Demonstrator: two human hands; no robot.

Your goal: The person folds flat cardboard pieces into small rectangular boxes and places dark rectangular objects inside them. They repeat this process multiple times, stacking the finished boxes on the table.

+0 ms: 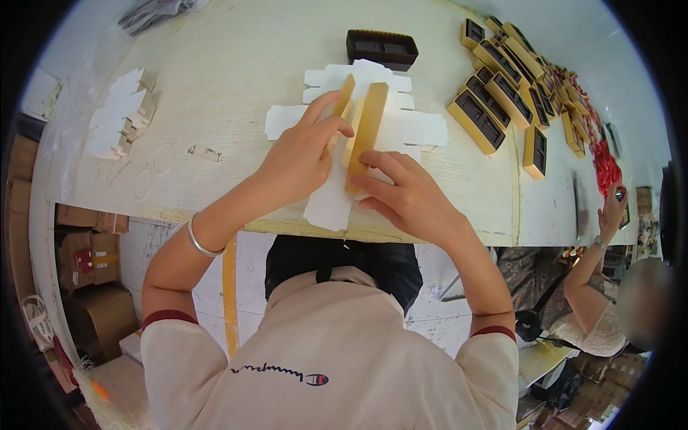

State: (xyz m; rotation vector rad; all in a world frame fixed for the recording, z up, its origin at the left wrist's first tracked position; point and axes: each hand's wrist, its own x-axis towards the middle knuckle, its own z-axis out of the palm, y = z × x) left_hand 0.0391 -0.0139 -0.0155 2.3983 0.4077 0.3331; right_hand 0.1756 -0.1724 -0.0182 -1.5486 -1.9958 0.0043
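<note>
At far left, brown cardboard boxes (100, 315) are stowed beneath the tabletop (222, 72). Above them, on the tabletop, a stack of white cardboard pieces (115, 118) has been laid near the left edge.

Further right, a silver bracelet (197, 238) is worn on the left forearm. The left hand (297, 154) is held over a white cardboard sheet (424, 130), which lies with its tabs spread near the front edge of the tabletop. The fingers of this hand are partly spread, the index fingertip being laid at the left gold wall (347, 89); whether the wall is pinched cannot be told.

Beside it, the right gold wall (370, 118) is raised at a slant, with a narrow channel left between the two. Just behind the sheet, a dark brown tray (380, 64) is placed.

The lower part of the right gold wall is touched by the right hand (419, 193), whose fingers are loosely curled and slightly parted; how firmly it is gripped cannot be told.

To the right, gold boxes (504, 106) with dark inserts are heaped. Beyond them, a red pile (608, 172) is seen, and by it another person's hand (614, 208) is raised.
</note>
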